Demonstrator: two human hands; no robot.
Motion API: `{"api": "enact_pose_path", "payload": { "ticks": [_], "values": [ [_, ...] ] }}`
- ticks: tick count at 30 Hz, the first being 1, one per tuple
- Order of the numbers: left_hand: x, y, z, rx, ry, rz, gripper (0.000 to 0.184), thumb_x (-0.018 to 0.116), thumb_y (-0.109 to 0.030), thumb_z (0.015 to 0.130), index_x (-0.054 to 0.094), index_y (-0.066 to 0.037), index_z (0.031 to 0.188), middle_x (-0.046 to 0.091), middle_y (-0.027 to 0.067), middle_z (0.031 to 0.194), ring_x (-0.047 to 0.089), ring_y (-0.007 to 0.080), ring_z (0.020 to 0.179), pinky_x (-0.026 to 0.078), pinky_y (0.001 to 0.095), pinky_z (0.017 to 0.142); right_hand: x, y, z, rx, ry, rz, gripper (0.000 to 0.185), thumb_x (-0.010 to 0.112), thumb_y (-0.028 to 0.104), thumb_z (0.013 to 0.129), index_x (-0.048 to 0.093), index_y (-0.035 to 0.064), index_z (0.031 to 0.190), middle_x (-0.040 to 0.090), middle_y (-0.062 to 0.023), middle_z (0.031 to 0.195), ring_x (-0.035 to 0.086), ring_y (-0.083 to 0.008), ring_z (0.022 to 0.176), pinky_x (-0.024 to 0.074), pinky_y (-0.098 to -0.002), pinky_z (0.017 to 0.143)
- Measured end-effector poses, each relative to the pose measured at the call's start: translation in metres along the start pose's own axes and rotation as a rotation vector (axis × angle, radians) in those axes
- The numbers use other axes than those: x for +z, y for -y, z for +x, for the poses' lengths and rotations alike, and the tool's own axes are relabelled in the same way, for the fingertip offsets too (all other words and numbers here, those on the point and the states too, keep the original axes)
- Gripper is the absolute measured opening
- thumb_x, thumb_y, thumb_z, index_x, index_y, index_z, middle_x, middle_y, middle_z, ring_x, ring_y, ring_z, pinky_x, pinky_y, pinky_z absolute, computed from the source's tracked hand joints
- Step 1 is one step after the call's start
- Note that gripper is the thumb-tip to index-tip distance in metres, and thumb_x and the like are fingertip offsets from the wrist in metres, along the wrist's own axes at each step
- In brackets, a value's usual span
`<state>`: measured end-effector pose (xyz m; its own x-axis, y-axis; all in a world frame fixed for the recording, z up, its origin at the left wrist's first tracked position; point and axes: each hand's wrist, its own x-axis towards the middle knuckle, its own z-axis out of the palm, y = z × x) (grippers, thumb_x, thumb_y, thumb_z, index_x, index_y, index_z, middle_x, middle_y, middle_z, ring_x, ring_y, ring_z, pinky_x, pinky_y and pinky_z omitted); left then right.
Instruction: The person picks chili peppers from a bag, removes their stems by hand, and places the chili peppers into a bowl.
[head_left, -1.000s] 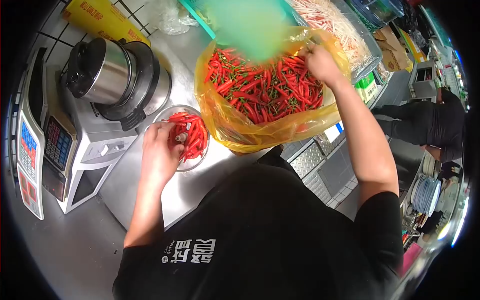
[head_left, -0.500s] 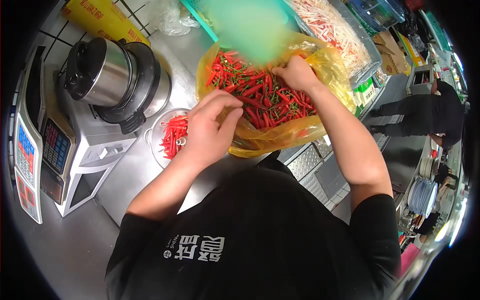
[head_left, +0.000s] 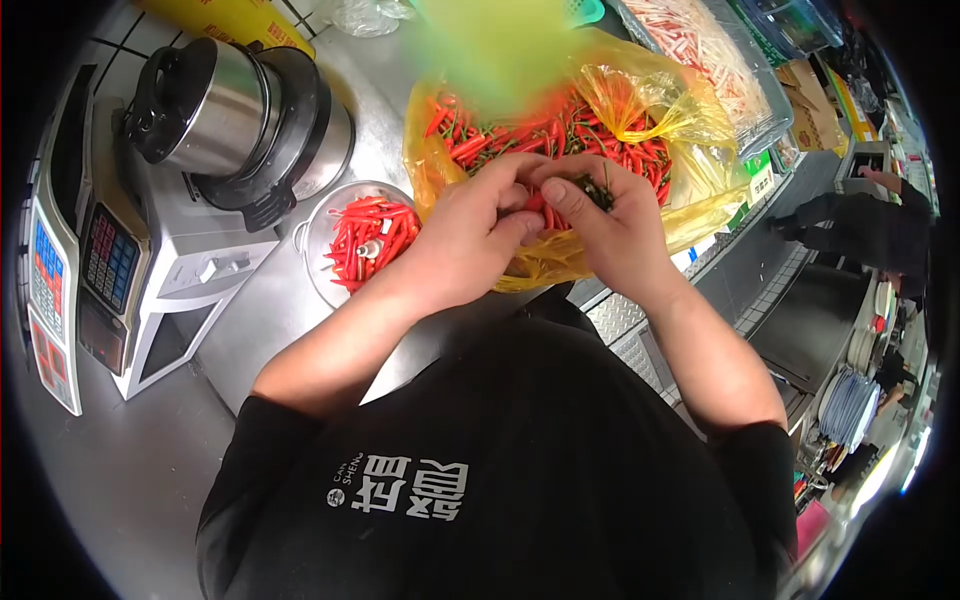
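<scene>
My two hands meet over the near edge of a yellow plastic bag full of red chili peppers with green stems. Closed around a few chili peppers is my right hand, their green stems showing between thumb and fingers. My left hand has its fingers curled in a pinch on the red end of a chili pepper held between the hands. To the left, a round metal bowl with a central spindle holds red chili peppers without visible stems.
Behind the bowl stands a steel food-processor base with a lidded pot. Digital scales are at far left. A clear tray of shredded pink-white food lies beyond the bag. A blurred green-yellow shape hides part of the top. Another person stands at right.
My right hand has come out of the chili pile with several chili peppers, moving toward me. My left hand has moved right to meet it. The view has shifted slightly.
</scene>
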<state>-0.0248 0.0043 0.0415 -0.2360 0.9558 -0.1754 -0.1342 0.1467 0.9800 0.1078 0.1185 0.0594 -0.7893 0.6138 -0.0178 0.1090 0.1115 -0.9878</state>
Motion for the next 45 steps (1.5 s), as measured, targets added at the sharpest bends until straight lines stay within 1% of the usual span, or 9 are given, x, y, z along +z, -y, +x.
{"api": "enact_pose_path", "payload": {
  "ticks": [9, 16, 18, 23, 26, 29, 35, 39, 45],
  "values": [
    [-0.008, -0.025, 0.008, -0.225, 0.08, 0.149, 0.017, 0.052, -0.003, 0.093, 0.06, 0.001, 0.108, 0.059, 0.0044, 0.078, 0.053, 0.0111, 0.063, 0.045, 0.0258, 0.056, -0.01, -0.014, 0.014, -0.555, -0.041, -0.641, 0.007, 0.066, 0.009, 0.087, 0.065, 0.0019, 0.089, 0.066, -0.0092, 0.074, 0.064, -0.0183, 0.064, 0.0505, -0.0318, 0.059],
    [-0.006, -0.024, 0.012, -0.231, 0.136, -0.005, 0.017, 0.048, 0.003, 0.092, 0.057, 0.003, 0.107, 0.06, 0.0072, 0.068, 0.055, 0.0117, 0.052, 0.044, 0.0236, 0.051, -0.022, -0.01, 0.016, -0.122, 0.057, -0.243, 0.005, 0.068, 0.006, 0.084, 0.063, 0.0047, 0.086, 0.066, -0.0101, 0.074, 0.065, -0.0296, 0.067, 0.0505, -0.0365, 0.056],
    [-0.007, -0.023, 0.015, -0.283, 0.166, -0.009, 0.015, 0.048, 0.002, 0.092, 0.056, 0.003, 0.104, 0.06, 0.0072, 0.067, 0.055, 0.0124, 0.052, 0.044, 0.0239, 0.051, -0.027, -0.022, 0.02, -0.655, 0.017, -0.669, 0.007, 0.067, 0.008, 0.086, 0.062, 0.0036, 0.087, 0.066, -0.0107, 0.073, 0.066, -0.0269, 0.066, 0.049, -0.0345, 0.054],
    [-0.027, -0.012, 0.019, -0.161, -0.132, -0.069, 0.011, 0.048, 0.006, 0.081, 0.052, -0.001, 0.088, 0.061, 0.0083, 0.073, 0.057, 0.016, 0.059, 0.044, 0.0268, 0.054, -0.056, -0.023, 0.022, -0.43, -0.229, -0.531, 0.004, 0.061, 0.005, 0.088, 0.06, 0.0019, 0.087, 0.064, -0.0117, 0.069, 0.065, -0.0267, 0.064, 0.0482, -0.0342, 0.054],
    [-0.056, 0.001, 0.035, -0.14, -0.037, 0.019, 0.011, 0.049, 0.004, 0.076, 0.051, -0.002, 0.084, 0.061, 0.0089, 0.076, 0.058, 0.0171, 0.067, 0.044, 0.0279, 0.06, -0.069, -0.054, 0.017, 0.023, 0.103, -0.37, 0.016, 0.052, 0.011, 0.094, 0.06, -0.0021, 0.091, 0.063, -0.0136, 0.068, 0.064, -0.0228, 0.065, 0.0487, -0.0334, 0.063],
    [-0.028, -0.001, 0.052, 0.122, -0.067, 0.982, 0.012, 0.06, -0.001, 0.078, 0.054, -0.001, 0.088, 0.062, 0.0148, 0.081, 0.06, 0.0269, 0.075, 0.047, 0.0355, 0.069, -0.071, -0.081, 0.001, -0.041, 0.255, -0.321, 0.017, 0.052, 0.011, 0.093, 0.06, -0.0028, 0.092, 0.064, -0.0136, 0.07, 0.064, -0.0244, 0.066, 0.0492, -0.0342, 0.064],
    [-0.026, 0.013, 0.062, 0.299, 0.119, 1.251, 0.023, 0.061, -0.001, 0.084, 0.061, -0.001, 0.108, 0.064, 0.012, 0.086, 0.061, 0.0262, 0.078, 0.048, 0.036, 0.072, -0.074, -0.086, 0.008, -0.14, 0.218, -0.279, 0.022, 0.052, 0.018, 0.097, 0.063, -0.001, 0.098, 0.061, -0.0059, 0.074, 0.057, -0.0119, 0.069, 0.0465, -0.0262, 0.066],
    [-0.007, -0.014, 0.034, 0.085, -0.206, 0.003, 0.023, 0.055, 0.0, 0.09, 0.06, 0.0, 0.113, 0.063, 0.0081, 0.088, 0.047, 0.0096, 0.06, 0.036, 0.0207, 0.053, -0.064, -0.059, 0.012, 0.236, 0.2, 0.141, 0.019, 0.053, 0.02, 0.098, 0.062, 0.0027, 0.101, 0.046, 0.0032, 0.063, 0.039, -0.0045, 0.053, 0.0327, -0.0213, 0.049],
    [0.026, 0.008, 0.004, 0.15, -0.036, -0.524, 0.036, 0.051, 0.006, 0.082, 0.056, 0.004, 0.118, 0.063, 0.0183, 0.095, 0.048, 0.0142, 0.06, 0.038, 0.0242, 0.056, -0.031, -0.044, 0.004, 0.418, 0.188, 0.934, 0.014, 0.053, 0.016, 0.099, 0.059, 0.0038, 0.099, 0.037, 0.0059, 0.059, 0.031, -0.0044, 0.048, 0.0254, -0.022, 0.045]
  ]
}}
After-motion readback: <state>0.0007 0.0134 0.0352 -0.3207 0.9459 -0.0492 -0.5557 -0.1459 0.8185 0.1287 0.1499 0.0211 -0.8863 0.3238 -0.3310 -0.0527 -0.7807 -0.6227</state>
